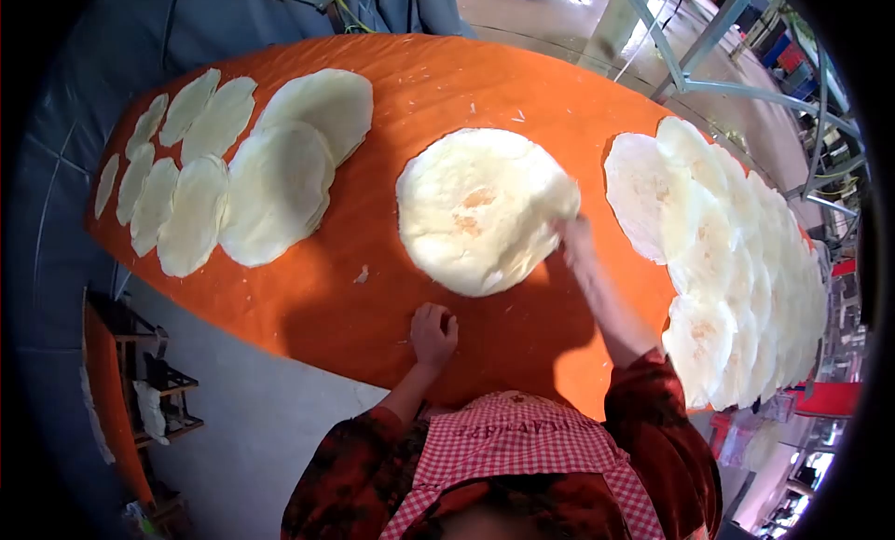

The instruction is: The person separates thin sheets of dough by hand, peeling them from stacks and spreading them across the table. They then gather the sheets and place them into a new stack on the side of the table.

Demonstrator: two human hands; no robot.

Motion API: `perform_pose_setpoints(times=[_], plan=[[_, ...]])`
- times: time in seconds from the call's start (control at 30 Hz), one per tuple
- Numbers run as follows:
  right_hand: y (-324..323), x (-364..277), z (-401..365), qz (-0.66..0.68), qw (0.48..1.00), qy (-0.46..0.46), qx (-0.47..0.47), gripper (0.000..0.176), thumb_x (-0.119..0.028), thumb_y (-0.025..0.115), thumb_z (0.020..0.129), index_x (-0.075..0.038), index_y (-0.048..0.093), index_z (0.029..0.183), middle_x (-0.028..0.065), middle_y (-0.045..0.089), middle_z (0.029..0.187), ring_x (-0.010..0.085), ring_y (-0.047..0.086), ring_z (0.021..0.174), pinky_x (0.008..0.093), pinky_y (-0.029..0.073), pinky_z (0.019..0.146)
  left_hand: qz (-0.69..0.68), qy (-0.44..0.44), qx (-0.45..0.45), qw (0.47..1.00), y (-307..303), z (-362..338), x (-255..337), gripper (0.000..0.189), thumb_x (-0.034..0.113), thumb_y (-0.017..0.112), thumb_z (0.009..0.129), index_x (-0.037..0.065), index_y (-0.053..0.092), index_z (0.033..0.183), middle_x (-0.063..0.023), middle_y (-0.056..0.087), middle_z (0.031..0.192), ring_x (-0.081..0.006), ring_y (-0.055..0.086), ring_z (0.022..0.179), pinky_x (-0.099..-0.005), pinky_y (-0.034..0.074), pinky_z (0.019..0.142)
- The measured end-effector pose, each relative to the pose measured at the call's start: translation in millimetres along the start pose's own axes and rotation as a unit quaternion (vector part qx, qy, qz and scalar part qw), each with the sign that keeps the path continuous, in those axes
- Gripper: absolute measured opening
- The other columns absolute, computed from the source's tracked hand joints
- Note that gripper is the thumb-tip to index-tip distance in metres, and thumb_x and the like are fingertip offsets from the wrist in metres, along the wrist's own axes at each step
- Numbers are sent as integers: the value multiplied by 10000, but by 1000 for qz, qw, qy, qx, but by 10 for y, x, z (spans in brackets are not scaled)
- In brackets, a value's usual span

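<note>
A large round flatbread [457, 205], pale with two brownish patches near its middle, lies on the orange-covered table in front of me. My right hand [572, 236], slightly blurred, grips the right edge of this flatbread, where the sheet looks raised and creased. Nearer to me, my left hand [434, 335] rests over the table below the flatbread, apart from it. It holds nothing, with fingers loosely bent and the thumb a little away from them.
On the right, many thin flatbreads [704, 340] overlap in rows. Further rounds [280, 195] lie at the left, the two biggest overlapping. Small scraps dot the orange table [373, 326]. Metal poles [746, 88] stand beyond the far right edge; a wooden rack [140, 372] is at lower left.
</note>
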State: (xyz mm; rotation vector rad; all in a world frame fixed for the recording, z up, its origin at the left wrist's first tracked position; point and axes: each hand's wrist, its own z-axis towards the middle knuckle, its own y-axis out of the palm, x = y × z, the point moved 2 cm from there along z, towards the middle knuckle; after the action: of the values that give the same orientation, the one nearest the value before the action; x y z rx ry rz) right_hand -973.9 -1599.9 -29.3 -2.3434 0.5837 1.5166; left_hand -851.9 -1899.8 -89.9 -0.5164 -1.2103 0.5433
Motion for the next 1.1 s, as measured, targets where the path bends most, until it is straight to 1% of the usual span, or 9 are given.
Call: perform_pose_setpoints(times=[0.13, 0.23, 0.33, 0.43, 0.47, 0.5, 0.57, 1.03, 1.1], plan=[[611, -1416, -272, -186, 945, -252, -94, 353, -10, 608, 734, 50, 580, 1081, 90, 645, 967, 172, 617, 822, 319, 503, 703, -296, -178, -53, 937, 24, -61, -318, 148, 128, 645, 802, 55, 550, 891, -63, 564, 861, -178, 538, 791, -309, 436, 708], [1149, -2039, -1352, -397, 834, -372, -93, 397, -26, 610, 729, -15, 568, 1124, 95, 645, 883, 157, 617, 786, 318, 497, 678, -594, -302, -63, 743, -547, 219, -178, 273, 256, 566, 899, 78, 518, 1100, -74, 582, 999, -168, 561, 916, -285, 450, 780], [1632, -1736, -2366, -601, 658, -448, -70, 346, -95, 606, 720, -69, 537, 1058, 164, 618, 759, 365, 617, 681, 438, 499, 607, -727, -234, -136, 631, -1206, 454, 81, 661, 581, 360, 919, 163, 231, 1416, -130, 372, 1361, -349, 405, 1250, -539, 387, 977], [1908, -695, -2573, -554, 667, -446, -224, 571, -20, 585, 702, -35, 448, 1257, 223, 540, 1099, 355, 627, 776, 444, 519, 665, -842, -192, -173, 474, -1358, 487, 88, 744, 682, 251, 887, 189, 194, 1442, -97, 297, 1447, -348, 290, 1329, -573, 282, 1046], [2000, -448, -2658, -612, 648, -370, -261, 616, -73, 620, 716, -44, 414, 1296, 228, 500, 1192, 359, 621, 879, 429, 530, 727, -847, -210, -165, 459, -1335, 438, 13, 798, 711, 218, 872, 161, 180, 1448, -110, 265, 1467, -319, 287, 1335, -539, 252, 1075], [2022, -136, -2664, -601, 653, -364, -281, 645, -205, 643, 753, -30, 398, 1324, 223, 478, 1262, 324, 503, 1135, 403, 485, 886, -791, -251, -131, 542, -1275, 393, -137, 830, 720, 207, 867, 124, 194, 1443, -111, 292, 1452, -293, 312, 1321, -482, 277, 1078], [1949, 187, -2640, -576, 680, -317, -325, 711, -368, 655, 768, -13, 395, 1327, 231, 460, 1279, 334, 391, 1250, 415, 400, 1002, -810, -285, -144, 492, -1164, 251, -388, 818, 705, 187, 879, 105, 225, 1433, -101, 328, 1435, -284, 348, 1292, -448, 300, 1066], [1714, 682, -2213, -407, 837, -223, -290, 340, -235, 543, 892, -31, 578, 1161, 193, 584, 1144, 320, 568, 1047, 341, 445, 930, -854, -231, -191, 425, -1223, 143, -358, 788, 672, 199, 900, 125, 131, 1462, -103, 228, 1489, -283, 288, 1338, -469, 268, 1081], [1708, 671, -2201, -386, 852, -213, -281, 335, -223, 543, 891, -13, 578, 1150, 192, 590, 1134, 321, 581, 1017, 330, 455, 914, -834, -222, -192, 466, -1244, 138, -319, 762, 641, 214, 917, 115, 129, 1462, -108, 232, 1485, -282, 293, 1336, -468, 270, 1080]])
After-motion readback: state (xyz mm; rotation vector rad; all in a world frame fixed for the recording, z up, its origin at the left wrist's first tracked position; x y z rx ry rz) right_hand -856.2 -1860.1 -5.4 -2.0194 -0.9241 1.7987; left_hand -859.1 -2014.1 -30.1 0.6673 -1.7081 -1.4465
